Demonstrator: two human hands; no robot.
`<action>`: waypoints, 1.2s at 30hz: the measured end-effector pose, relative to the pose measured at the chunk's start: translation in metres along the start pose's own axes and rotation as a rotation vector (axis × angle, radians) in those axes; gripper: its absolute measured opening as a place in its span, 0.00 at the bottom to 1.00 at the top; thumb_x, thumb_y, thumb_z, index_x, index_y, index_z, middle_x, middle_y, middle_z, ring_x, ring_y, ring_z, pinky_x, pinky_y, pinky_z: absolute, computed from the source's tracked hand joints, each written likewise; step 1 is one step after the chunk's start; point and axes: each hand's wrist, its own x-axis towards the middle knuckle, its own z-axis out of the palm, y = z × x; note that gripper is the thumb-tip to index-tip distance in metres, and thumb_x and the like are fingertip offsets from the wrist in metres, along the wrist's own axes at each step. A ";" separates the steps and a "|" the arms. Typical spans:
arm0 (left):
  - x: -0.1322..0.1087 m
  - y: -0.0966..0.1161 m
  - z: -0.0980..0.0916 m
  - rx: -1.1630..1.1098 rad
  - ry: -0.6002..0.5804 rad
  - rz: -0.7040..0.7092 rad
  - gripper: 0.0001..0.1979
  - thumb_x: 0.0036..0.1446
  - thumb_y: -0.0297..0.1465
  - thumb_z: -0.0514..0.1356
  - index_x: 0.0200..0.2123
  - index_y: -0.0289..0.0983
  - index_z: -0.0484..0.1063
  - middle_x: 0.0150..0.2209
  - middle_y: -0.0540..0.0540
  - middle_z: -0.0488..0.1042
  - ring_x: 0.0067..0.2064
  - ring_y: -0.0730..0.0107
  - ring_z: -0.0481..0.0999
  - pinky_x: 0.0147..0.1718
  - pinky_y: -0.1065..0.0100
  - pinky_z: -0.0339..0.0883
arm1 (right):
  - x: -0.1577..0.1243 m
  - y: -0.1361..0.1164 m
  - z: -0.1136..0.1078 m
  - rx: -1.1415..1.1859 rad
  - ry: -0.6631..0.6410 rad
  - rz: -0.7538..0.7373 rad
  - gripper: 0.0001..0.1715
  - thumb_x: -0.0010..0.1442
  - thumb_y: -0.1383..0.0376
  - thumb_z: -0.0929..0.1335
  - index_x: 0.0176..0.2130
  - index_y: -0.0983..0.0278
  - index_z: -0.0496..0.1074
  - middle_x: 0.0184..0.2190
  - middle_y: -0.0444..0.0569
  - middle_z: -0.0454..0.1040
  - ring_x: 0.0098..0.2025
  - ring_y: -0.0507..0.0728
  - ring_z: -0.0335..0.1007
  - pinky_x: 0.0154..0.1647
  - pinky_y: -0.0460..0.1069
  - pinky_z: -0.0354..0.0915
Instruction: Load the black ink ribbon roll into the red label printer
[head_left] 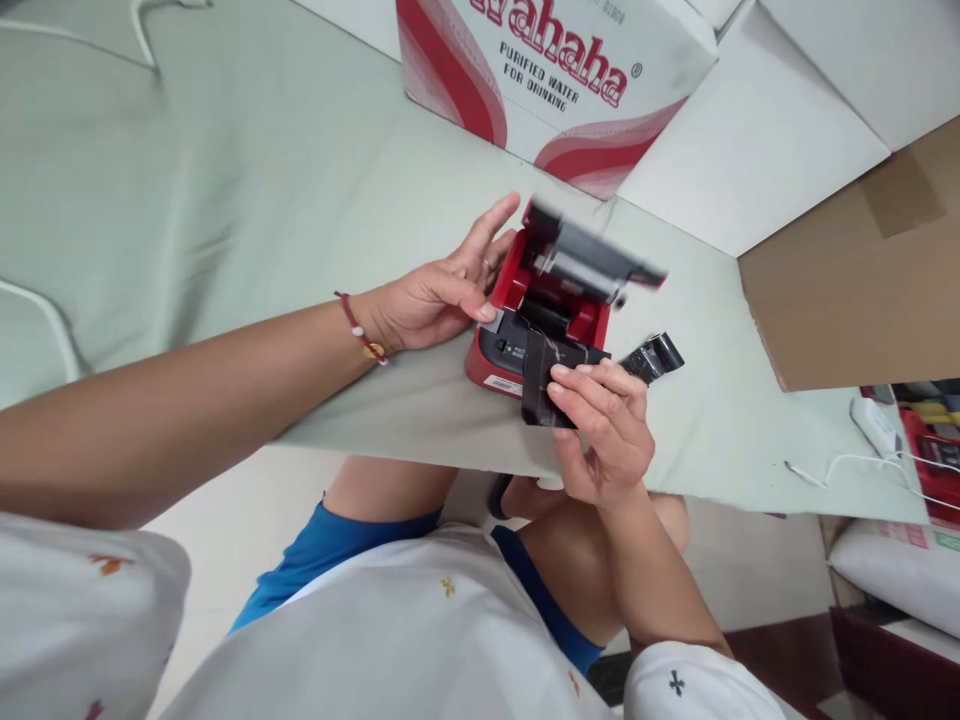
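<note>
A small red and black device point(495, 345), which looks like a portable label printer, rests on the cloth-covered table with its lid point(600, 250) raised and blurred. A dark roller shows inside. My left hand point(454, 290) grips its left side, thumb on a grey tab at the corner, index finger stretched out. Against the device's front right, my right hand point(607, 425) pinches a flat black piece point(541, 385) between thumb and fingers. A glossy black strip point(656, 358) with a curled end sticks out beyond the right fingers; whether it joins the flat piece is hidden.
A white and red water carton point(555, 90) stands behind the device, with white boxes point(757, 130) and a brown cardboard box point(855, 260) to the right. White cables point(840, 460) lie at the right edge and far left. The table's front edge runs just above my knees.
</note>
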 end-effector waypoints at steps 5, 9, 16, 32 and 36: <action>0.005 -0.003 -0.004 -0.012 -0.012 -0.003 0.55 0.43 0.26 0.71 0.74 0.62 0.62 0.78 0.59 0.65 0.81 0.47 0.61 0.74 0.49 0.67 | 0.017 0.003 -0.016 0.237 0.021 0.160 0.26 0.79 0.53 0.60 0.57 0.56 0.84 0.51 0.52 0.87 0.52 0.64 0.85 0.58 0.65 0.79; 0.010 -0.009 -0.010 0.010 -0.089 0.042 0.55 0.44 0.28 0.72 0.75 0.63 0.61 0.77 0.57 0.68 0.78 0.46 0.68 0.71 0.48 0.71 | 0.055 0.011 -0.028 0.106 -0.041 0.458 0.16 0.77 0.58 0.67 0.49 0.57 0.85 0.48 0.49 0.88 0.33 0.54 0.82 0.43 0.54 0.79; 0.014 -0.017 -0.018 0.088 -0.123 0.141 0.52 0.50 0.33 0.72 0.75 0.62 0.61 0.73 0.53 0.73 0.71 0.49 0.77 0.67 0.50 0.75 | 0.131 0.047 -0.018 -0.266 -0.804 0.439 0.15 0.66 0.67 0.70 0.48 0.60 0.86 0.41 0.48 0.87 0.40 0.60 0.81 0.43 0.54 0.71; 0.017 -0.021 -0.017 0.057 -0.114 0.140 0.54 0.46 0.30 0.72 0.76 0.63 0.60 0.71 0.52 0.74 0.71 0.49 0.76 0.69 0.49 0.72 | 0.138 0.040 -0.020 -0.215 -0.765 0.496 0.14 0.58 0.64 0.72 0.46 0.60 0.80 0.34 0.47 0.81 0.31 0.57 0.72 0.35 0.52 0.68; 0.021 -0.021 -0.016 0.074 -0.095 0.167 0.52 0.46 0.31 0.72 0.74 0.62 0.64 0.71 0.50 0.75 0.74 0.44 0.73 0.73 0.43 0.67 | 0.120 0.018 -0.072 0.067 -0.488 0.701 0.16 0.62 0.55 0.76 0.49 0.56 0.81 0.33 0.44 0.78 0.26 0.53 0.67 0.28 0.51 0.64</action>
